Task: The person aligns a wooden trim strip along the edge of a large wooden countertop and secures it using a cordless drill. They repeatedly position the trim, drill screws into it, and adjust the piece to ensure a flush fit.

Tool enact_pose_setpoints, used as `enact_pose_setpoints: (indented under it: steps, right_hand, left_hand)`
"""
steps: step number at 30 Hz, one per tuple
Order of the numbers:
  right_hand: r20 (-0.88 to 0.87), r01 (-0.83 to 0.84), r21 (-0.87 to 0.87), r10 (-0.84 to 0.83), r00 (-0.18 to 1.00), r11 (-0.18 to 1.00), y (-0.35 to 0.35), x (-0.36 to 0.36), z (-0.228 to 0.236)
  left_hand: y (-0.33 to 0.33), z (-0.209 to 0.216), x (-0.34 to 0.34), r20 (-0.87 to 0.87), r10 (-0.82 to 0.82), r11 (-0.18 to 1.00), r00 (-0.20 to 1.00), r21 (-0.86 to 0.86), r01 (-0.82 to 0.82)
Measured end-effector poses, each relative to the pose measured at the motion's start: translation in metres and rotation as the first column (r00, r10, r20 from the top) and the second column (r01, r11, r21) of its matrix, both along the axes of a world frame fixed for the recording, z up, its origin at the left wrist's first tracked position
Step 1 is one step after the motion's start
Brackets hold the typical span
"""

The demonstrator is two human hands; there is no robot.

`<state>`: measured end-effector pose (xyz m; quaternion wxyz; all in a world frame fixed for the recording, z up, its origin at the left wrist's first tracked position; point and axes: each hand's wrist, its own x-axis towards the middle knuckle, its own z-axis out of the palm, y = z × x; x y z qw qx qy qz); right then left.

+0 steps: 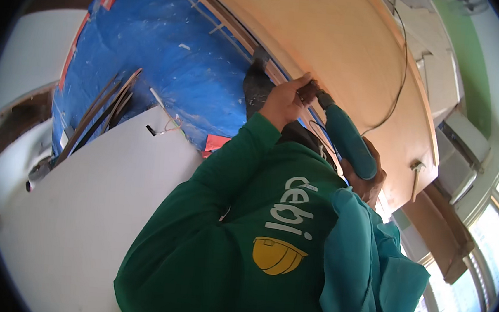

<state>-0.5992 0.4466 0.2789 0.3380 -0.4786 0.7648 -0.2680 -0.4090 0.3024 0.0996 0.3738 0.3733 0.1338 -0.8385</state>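
Observation:
A teal power drill (347,140) with a dark chuck is in my right hand (372,178), whose fingers wrap round its rear end. My left hand (286,102) is closed at the drill's front tip, thumb and fingers pinched together. Whatever lies between those fingers is too dark and small to make out. Both hands are over the near edge of a large light-brown wooden panel (352,47). A thin dark cable (401,80) runs across the panel and down toward the drill.
A small hammer (416,179) lies at the panel's right end. Blue plastic sheeting (170,50) spreads on the left, with dark curved strips (103,109) on it. A white board (99,203) stands at lower left. Windows (493,222) are at the right.

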Motion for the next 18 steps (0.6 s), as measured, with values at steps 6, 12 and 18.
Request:
enact_pose_setpoints:
  steps: [6, 12, 18]
  right_hand:
    - [-0.217, -0.126, -0.008, 0.121, 0.969, 0.992, 0.012, -0.004, 0.005]
    - [-0.136, -0.113, 0.029, 0.116, 0.984, 0.993, 0.006, -0.008, -0.007]
    - [0.066, -0.154, 0.079, 0.149, 0.987, 0.985, -0.034, 0.009, -0.016]
  left_hand:
    - [0.016, 0.01, -0.02, 0.067, 0.0, 1.0, 0.998, -0.006, 0.0]
    - [0.019, 0.003, -0.029, -0.02, 0.077, 0.995, 0.997, 0.068, -0.076]
    - [-0.001, -0.028, -0.023, 0.005, 0.158, 0.979, 0.987, 0.128, -0.158]
